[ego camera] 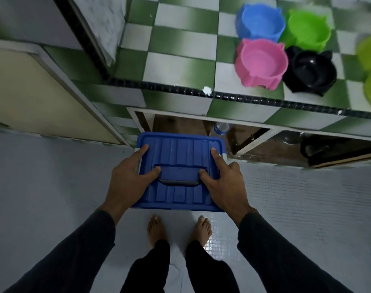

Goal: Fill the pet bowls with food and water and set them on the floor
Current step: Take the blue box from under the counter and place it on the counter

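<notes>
I hold a blue lidded plastic box (178,153) in front of me, below the counter edge and above the floor. My left hand (128,179) grips its left side, thumb on the lid by the recessed dark handle (178,178). My right hand (224,182) grips the right side the same way. On the checkered counter (180,49) stand several empty pet bowls: a blue bowl (260,21), a green bowl (307,29), a pink bowl (261,63) and a black bowl (311,71).
More green plastic ware (370,66) sits at the counter's right edge. Under the counter is an open cabinet with a water bottle (221,128) and dark cookware (328,146). A cream door (32,92) is at left. My bare feet stand on the grey floor (53,187).
</notes>
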